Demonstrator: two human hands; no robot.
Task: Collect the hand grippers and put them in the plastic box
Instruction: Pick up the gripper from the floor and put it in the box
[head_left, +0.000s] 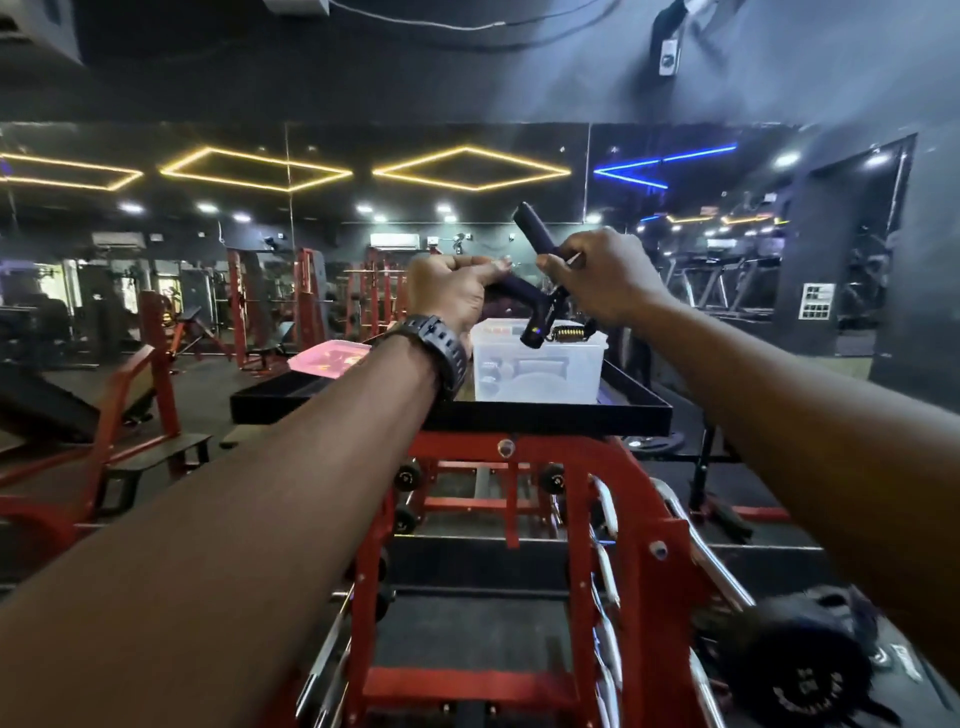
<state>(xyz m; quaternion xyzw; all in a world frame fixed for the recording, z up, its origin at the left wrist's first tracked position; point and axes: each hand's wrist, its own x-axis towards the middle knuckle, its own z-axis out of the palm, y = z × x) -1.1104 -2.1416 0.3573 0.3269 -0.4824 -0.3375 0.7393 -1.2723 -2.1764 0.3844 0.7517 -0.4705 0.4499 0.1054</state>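
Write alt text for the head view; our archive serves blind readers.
Two bare hands, left hand and right hand, hold a dark-handled spring hand gripper above an open translucent plastic box on a black tray atop a red gym rack; a pink lid lies left.

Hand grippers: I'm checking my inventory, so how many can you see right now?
1 clearly: the dark-handled hand gripper with a metal spring, held by both hands above the translucent plastic box. Blurry dark shapes inside the box may be more, but cannot be counted.
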